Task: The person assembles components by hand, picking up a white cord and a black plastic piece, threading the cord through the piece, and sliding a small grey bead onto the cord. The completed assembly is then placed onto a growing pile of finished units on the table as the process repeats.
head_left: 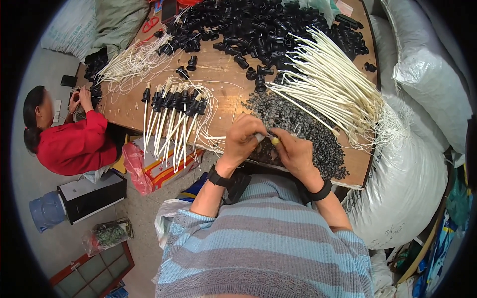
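Observation:
My left hand (242, 141) and my right hand (296, 153) meet above the table's near edge, fingers pinched together. Whatever lies between the fingertips is too small to make out. A whitish covering shows on my left thumb and a yellow one on my right thumb. Just beyond my hands spreads a heap of small dark plastic pieces (298, 121). To the left lies a row of white sleeved wires with black sockets (174, 102) on their ends, some hanging over the edge. A big bundle of white sleeved wires (333, 79) rests at the right, across the dark heap.
A large pile of black sockets (248, 25) covers the table's far side. More thin wires (131, 62) lie at the far left. Full white sacks (402, 184) crowd the right side. A person in red (77, 144) works at the left, near a water bottle (47, 211).

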Action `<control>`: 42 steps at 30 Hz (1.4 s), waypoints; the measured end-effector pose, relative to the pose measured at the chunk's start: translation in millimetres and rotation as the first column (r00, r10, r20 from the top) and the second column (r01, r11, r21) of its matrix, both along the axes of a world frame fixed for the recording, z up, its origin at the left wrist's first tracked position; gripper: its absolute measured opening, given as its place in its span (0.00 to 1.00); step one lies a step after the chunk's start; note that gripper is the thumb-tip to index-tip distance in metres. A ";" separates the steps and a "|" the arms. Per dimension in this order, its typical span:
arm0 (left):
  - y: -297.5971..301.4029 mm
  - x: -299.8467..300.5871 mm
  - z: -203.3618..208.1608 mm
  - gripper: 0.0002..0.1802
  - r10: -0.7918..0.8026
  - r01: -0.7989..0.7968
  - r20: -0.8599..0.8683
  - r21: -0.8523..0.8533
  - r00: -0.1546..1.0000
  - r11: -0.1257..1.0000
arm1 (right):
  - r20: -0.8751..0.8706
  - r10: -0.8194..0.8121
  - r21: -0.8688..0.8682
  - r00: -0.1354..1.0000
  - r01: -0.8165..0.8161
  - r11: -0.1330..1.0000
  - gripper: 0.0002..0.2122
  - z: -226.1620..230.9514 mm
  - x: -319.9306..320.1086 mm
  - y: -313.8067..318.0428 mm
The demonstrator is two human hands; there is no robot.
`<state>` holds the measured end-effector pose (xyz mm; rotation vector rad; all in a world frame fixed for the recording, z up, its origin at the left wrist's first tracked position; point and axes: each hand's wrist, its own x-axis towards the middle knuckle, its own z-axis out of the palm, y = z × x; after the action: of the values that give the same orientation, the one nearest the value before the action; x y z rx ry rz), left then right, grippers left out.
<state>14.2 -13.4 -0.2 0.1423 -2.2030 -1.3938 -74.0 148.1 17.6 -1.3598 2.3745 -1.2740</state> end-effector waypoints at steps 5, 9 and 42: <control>-5.2 1.7 4.1 0.14 -0.059 0.051 -0.031 -0.202 0.998 0.978 | 0.208 0.098 -0.021 0.973 -0.095 0.995 0.08 -17.9 -2.9 3.8; -46.1 -17.9 -4.9 0.23 0.283 -0.182 0.261 -0.353 0.923 0.918 | 0.285 -0.143 0.093 0.948 0.121 0.988 0.06 -24.1 -8.7 5.0; -3.2 -5.2 11.9 0.14 -0.128 0.076 -0.123 -0.360 0.984 0.930 | 0.587 0.176 -0.043 0.791 -0.186 0.982 0.09 1.6 -19.3 -0.5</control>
<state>9.1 -16.6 11.7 -0.1998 -2.3223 -0.9983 -93.3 147.6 19.3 -0.9600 1.7772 -1.3633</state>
